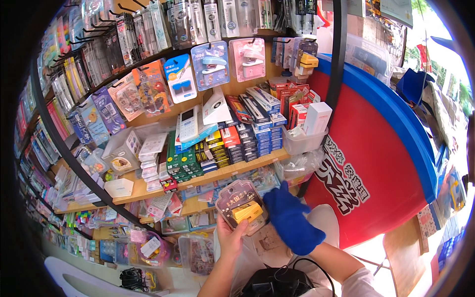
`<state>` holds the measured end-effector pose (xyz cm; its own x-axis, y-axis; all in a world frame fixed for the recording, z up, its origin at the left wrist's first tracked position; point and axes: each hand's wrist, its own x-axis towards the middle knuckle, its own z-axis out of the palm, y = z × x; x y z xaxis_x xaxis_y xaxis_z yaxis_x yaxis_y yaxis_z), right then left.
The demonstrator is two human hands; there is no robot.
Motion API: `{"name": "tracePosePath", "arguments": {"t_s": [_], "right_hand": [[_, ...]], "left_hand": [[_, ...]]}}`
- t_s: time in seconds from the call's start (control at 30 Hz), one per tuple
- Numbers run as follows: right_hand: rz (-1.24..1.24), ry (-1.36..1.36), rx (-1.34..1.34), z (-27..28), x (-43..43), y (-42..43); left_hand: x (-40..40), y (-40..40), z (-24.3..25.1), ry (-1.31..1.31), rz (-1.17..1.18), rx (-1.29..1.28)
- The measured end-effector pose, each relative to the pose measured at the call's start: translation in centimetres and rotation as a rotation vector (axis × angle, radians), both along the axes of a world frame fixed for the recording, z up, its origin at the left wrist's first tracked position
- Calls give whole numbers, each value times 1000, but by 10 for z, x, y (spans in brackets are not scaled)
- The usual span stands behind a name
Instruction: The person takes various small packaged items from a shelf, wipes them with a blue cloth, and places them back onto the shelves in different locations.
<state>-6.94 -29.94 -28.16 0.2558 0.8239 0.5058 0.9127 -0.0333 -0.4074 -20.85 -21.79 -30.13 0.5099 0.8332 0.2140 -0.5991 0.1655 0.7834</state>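
My left hand (232, 237) is bare and holds a blister pack (241, 202) by its lower edge, with the thumb on its front. A yellow stapler (247, 211) shows through the clear plastic of the pack. My right hand (293, 219) wears a blue cloth glove and is beside the right edge of the pack; whether its fingers touch the pack or hold something is hard to tell. Beyond the hands, a wooden shelf (237, 173) bears stacked small boxes (182, 159), a white calculator (189, 124) and a clear plastic bin (306, 143).
Carded staplers (210, 65) and pens (211, 22) hang from hooks above the shelf. A black upright post (337, 48) and a large red panel with a blue rim (371, 148) stand at the right. Plastic tubs (196, 254) sit low on the left.
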Motion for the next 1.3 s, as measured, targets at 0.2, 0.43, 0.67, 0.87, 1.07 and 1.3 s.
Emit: {"name": "tracePosePath", "arguments": {"t_s": [0.2, 0.43, 0.67, 0.87, 1.07, 1.3], "right_hand": [[70, -36, 72, -1, -36, 12], [93, -89, 79, -11, -25, 5], [80, 70, 266, 16, -16, -10], [-7, 28, -142, 16, -30, -9], [76, 45, 140, 5, -39, 9], [170, 263, 390, 9, -33, -5]], "left_hand": [[2, -8, -25, -55, -336, -424], [6, -7, -15, -58, -442, -496], [6, -5, -4, -318, -497, -566], [12, 0, -7, -290, -465, -582], [17, -13, -3, -203, -435, -458], [18, -6, -12, -306, -343, -654]]}}
